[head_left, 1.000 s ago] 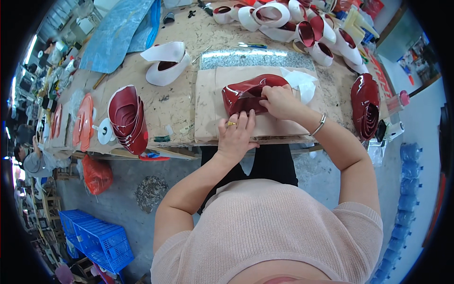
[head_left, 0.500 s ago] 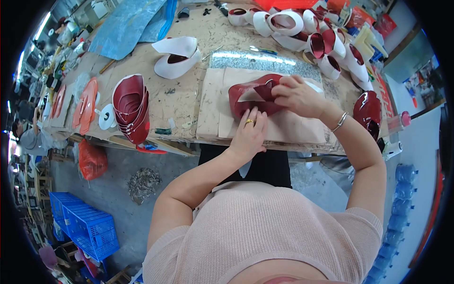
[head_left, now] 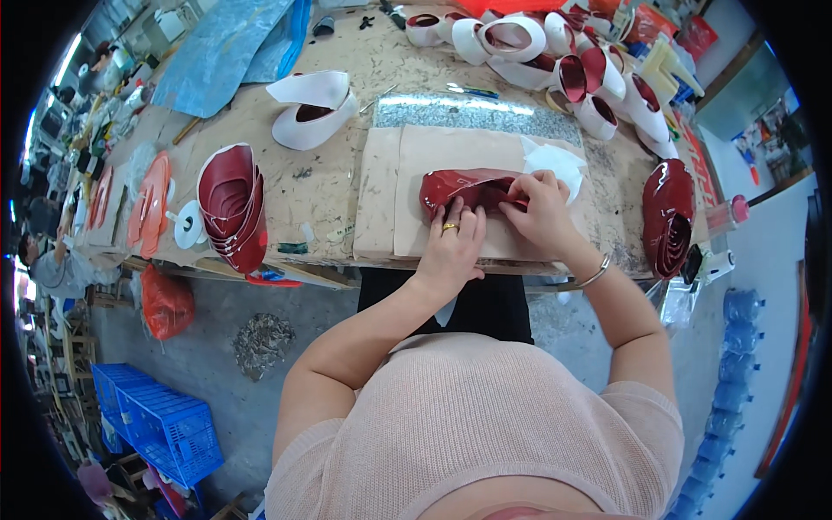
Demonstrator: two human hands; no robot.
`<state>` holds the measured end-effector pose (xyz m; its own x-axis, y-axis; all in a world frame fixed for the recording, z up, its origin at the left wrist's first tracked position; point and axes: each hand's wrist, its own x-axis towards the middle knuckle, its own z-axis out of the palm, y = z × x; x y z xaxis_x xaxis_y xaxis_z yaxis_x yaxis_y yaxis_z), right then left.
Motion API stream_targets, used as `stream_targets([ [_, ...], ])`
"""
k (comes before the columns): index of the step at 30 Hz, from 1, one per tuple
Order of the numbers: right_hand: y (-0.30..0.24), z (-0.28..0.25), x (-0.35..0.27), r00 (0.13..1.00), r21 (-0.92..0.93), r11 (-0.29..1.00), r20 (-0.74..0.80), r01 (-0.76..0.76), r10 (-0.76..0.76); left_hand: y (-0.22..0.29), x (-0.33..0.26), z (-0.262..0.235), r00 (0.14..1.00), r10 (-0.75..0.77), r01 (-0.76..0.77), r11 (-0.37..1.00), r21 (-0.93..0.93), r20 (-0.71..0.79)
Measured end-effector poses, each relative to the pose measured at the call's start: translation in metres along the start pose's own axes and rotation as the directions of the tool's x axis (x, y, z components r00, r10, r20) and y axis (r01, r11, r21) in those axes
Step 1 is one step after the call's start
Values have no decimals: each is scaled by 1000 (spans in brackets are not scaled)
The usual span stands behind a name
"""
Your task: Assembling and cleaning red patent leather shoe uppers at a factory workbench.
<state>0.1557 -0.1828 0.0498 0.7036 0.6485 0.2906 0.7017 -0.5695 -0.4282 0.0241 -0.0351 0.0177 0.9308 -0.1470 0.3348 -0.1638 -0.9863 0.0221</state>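
On a scuffed worktable, at the centre of our dial with twelve pointing away from the wearer, we find a glossy red shoe piece (head_left: 446, 184) lying on a cardboard sheet (head_left: 378, 204). We see the right hand (head_left: 542, 212) at three o'clock, fingertips pinching its edge; the left hand (head_left: 452, 236) rests its fingers on the near side at seven, and whether they clasp it we cannot tell. In our judgement, the slick skin could slide if the left fingers press too lightly, and a hard tug from the right could crease the rim or pull it crooked. Just past two o'clock we note a white scrap (head_left: 555, 163), partly behind the right hand; at twelve, a speckled slab (head_left: 416, 110). Around the worktable (head_left: 316, 186) we count nested red stacks at nine (head_left: 230, 195) and three (head_left: 667, 208), a white pair (head_left: 316, 126) at ten, and white shoe pieces (head_left: 516, 39) heaped at one. Beyond, we make out a red bag (head_left: 166, 302) and a blue crate (head_left: 165, 420) toward eight on the grey floor (head_left: 299, 316), and clear bottles (head_left: 737, 355) lined up at four.
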Motion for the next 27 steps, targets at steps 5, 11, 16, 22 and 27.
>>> stream_targets([
  [5, -7, 12, -10, 985, 88, 985, -84, -145, 153, 1, -1, -1, 1000, -2, 2, 999, -34, 4],
  [11, -15, 10, -12, 988, -33, 996, -133, -86, 80, 10, 5, 4, 997, -54, 58, 994, -87, 53],
  [16, -42, 18, -26, 943, -327, 941, -277, 88, -184, -1, 15, 4, 981, 41, -30, 998, -60, 190],
  [22, -64, 49, -32, 978, 277, 939, -22, 206, -208, -44, 22, 61, 980, -7, 102, 874, -475, 198],
  [27, -74, 49, -37, 984, -39, 989, 108, 145, -140, -59, 28, -64, 788, 253, -503, 790, 351, 561],
])
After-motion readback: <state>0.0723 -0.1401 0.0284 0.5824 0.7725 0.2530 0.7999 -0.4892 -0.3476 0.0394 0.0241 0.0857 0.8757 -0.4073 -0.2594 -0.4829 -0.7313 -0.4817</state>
